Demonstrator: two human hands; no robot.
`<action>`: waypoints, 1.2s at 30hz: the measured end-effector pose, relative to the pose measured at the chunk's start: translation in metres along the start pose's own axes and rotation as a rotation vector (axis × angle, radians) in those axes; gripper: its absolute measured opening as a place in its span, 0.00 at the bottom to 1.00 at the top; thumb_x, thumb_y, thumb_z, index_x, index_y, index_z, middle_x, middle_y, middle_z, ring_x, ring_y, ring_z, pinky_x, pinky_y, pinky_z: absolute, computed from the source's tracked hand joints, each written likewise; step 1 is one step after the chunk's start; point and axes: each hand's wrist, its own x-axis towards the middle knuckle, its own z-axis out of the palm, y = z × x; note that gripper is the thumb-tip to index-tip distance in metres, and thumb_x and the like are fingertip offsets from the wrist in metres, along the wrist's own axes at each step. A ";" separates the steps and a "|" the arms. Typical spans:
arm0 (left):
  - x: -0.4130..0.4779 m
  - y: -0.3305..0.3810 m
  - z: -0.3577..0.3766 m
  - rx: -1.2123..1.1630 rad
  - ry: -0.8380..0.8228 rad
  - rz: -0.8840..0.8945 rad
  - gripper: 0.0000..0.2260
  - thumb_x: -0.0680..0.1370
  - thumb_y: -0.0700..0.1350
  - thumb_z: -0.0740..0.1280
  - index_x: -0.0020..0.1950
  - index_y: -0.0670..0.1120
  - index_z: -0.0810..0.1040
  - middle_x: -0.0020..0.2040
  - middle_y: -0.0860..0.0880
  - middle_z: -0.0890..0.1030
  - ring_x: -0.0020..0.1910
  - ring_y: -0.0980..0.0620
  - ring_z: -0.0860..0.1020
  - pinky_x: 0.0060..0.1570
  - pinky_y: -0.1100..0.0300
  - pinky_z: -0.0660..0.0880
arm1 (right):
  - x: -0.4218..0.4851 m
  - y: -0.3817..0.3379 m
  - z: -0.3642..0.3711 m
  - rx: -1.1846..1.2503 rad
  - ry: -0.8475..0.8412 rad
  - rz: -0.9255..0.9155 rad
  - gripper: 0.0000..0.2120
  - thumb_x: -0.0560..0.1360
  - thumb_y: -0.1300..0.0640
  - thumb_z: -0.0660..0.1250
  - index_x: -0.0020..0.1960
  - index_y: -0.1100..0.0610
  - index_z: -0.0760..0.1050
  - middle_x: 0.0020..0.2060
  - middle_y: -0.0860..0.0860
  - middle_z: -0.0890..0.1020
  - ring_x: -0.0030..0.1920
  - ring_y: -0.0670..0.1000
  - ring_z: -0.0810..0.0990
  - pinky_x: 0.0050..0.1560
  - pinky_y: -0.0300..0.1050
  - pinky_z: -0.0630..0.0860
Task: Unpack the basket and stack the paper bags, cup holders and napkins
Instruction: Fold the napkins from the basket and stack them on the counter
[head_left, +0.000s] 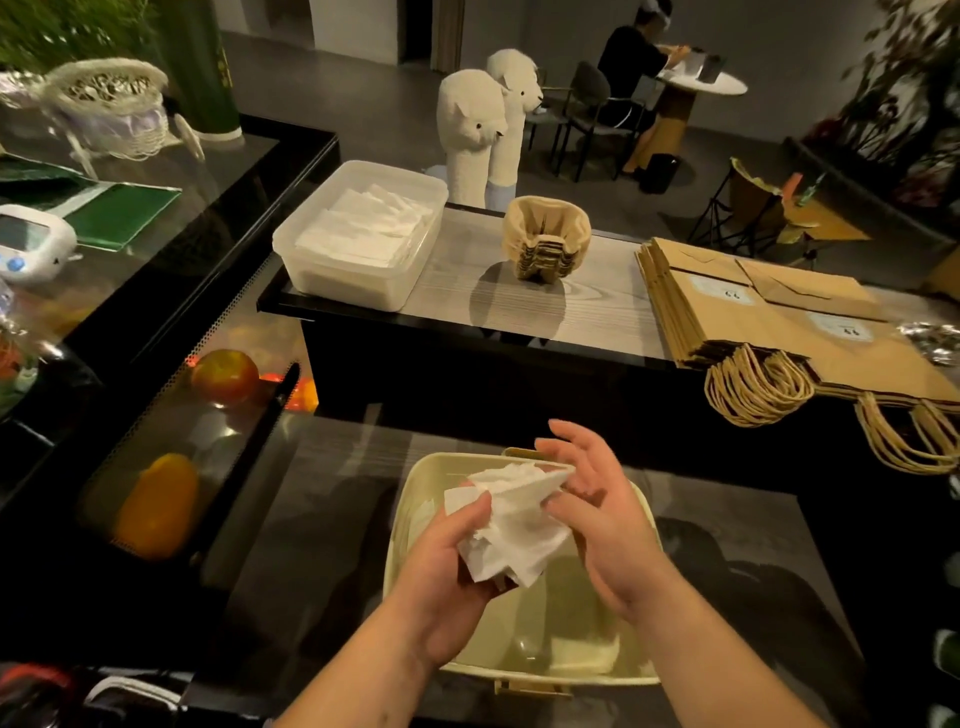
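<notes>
Two hands meet just above the cream basket. The left hand has its fingers curled round a rumpled bundle of napkins. The right hand has its fingers loosely spread, only steadying the bundle's edge. Well beyond the fingers, up and left, a clear tub of napkins sits on the table. With firm grip on one side only, I'd fear sheets slipping loose on the reach across and dropping back.
</notes>
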 end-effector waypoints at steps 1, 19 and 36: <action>0.000 -0.001 0.000 0.023 0.007 0.008 0.21 0.76 0.50 0.67 0.68 0.45 0.80 0.62 0.39 0.84 0.55 0.39 0.81 0.59 0.40 0.74 | 0.000 -0.002 -0.004 -0.035 -0.071 -0.012 0.30 0.70 0.62 0.70 0.67 0.38 0.74 0.61 0.42 0.80 0.63 0.48 0.80 0.62 0.50 0.79; 0.005 -0.002 -0.013 -0.143 -0.054 -0.058 0.24 0.71 0.43 0.71 0.67 0.40 0.78 0.57 0.37 0.84 0.52 0.39 0.83 0.58 0.43 0.74 | 0.006 -0.007 -0.011 0.198 0.314 0.162 0.11 0.84 0.53 0.61 0.59 0.46 0.82 0.49 0.52 0.87 0.52 0.57 0.85 0.58 0.60 0.79; 0.006 0.007 -0.019 0.048 -0.044 0.126 0.23 0.70 0.43 0.72 0.66 0.49 0.78 0.60 0.40 0.84 0.54 0.41 0.84 0.49 0.47 0.77 | 0.005 -0.022 -0.006 0.273 0.250 0.226 0.11 0.79 0.63 0.67 0.60 0.62 0.79 0.52 0.58 0.85 0.50 0.57 0.85 0.49 0.50 0.83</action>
